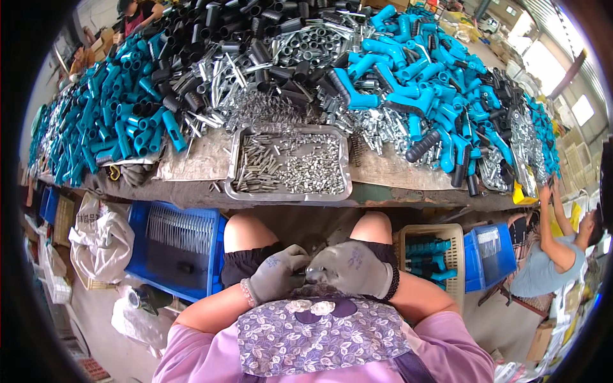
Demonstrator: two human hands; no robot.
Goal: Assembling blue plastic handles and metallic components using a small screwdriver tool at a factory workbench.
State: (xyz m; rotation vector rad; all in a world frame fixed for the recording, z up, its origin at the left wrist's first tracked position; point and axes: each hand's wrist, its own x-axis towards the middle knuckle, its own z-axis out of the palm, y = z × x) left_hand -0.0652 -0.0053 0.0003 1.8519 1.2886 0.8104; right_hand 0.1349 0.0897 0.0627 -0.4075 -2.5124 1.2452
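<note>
Both my hands wear grey gloves and meet over my lap, close to the flowered apron (pixel 325 341). The fingers of my left hand (pixel 279 274) are curled in, touching or nearly touching those of my right hand (pixel 354 266). My right hand is closed too, its back turned up. Something small and dark shows between the fingertips, too hidden to name. Beyond my knees, a metal tray (pixel 290 196) at the table's edge holds slim metal pins (pixel 255 167) on its left and small silvery pieces (pixel 314 171) on its right. Thin wire springs (pixel 271 107) lie behind it.
Teal plastic housings (pixel 121 115) are heaped at left, more teal handles (pixel 408 70) at right, black sleeves (pixel 211 29) behind. A blue crate (pixel 218 255) with metal rods stands left of my legs. A cream basket (pixel 454 255) of teal parts stands right. A co-worker (pixel 552 262) works at far right.
</note>
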